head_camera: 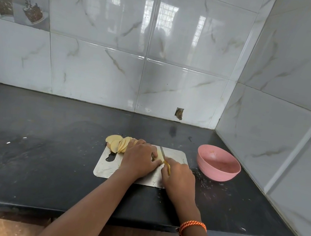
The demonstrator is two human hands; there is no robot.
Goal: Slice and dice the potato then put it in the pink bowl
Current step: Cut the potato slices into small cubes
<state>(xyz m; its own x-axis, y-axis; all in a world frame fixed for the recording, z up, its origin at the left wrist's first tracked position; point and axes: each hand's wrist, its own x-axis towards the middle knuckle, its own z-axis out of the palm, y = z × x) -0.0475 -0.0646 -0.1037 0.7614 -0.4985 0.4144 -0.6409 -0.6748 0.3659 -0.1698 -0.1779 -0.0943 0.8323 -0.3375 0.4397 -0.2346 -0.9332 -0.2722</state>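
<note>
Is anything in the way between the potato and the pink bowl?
No, nothing visible. The potato sits on the cutting board, and only bare board and dark counter lie between it and the pink bowl to its right.

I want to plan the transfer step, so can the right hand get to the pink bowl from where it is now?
Probably yes. The pink bowl stands open on the counter just right of the right hand, nothing between them, though that hand now grips the knife.

Right hand (178,179) knifes potato (160,157) (left hand (140,159) steadying).
</note>
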